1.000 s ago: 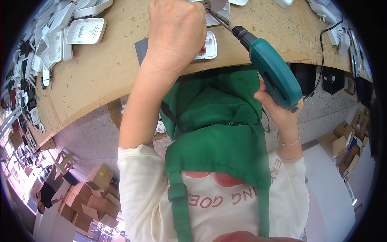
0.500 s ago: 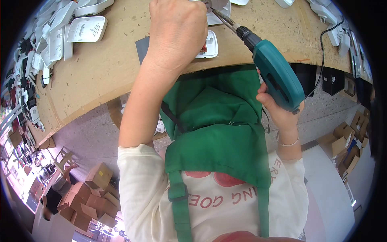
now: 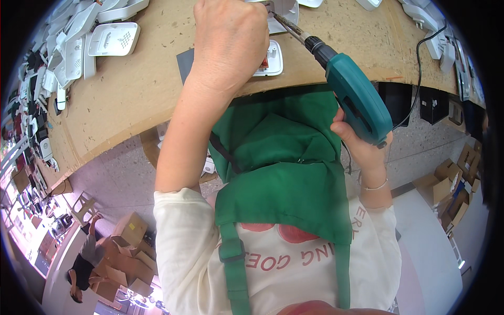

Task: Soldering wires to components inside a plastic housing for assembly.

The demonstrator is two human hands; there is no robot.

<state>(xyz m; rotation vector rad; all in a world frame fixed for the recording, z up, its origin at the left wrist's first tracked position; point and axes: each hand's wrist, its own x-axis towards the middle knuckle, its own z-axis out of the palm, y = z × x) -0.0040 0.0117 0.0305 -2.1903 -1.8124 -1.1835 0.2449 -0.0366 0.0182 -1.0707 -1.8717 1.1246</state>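
My right hand is wrapped round the handle of a teal soldering gun, its thumb along the near side. The gun's thin metal tip slants up and left to a small dark spot by a white plastic part, close to my left hand. My left hand is closed, knuckles up, over the table; its fingertips and whatever they hold are hidden. Partly behind its wrist lies a white plastic housing with something red inside. A dark grey flat piece shows on the wrist's other side.
Piled white plastic housings cover the table's left side. More white parts lie at the right, beside the gun's black cord. The table's near edge runs before my green apron. Cardboard boxes and another person are lower left.
The soldering gun and my right hand have shifted slightly left. My left hand stays nearly in place. The person at lower left has moved further into view.
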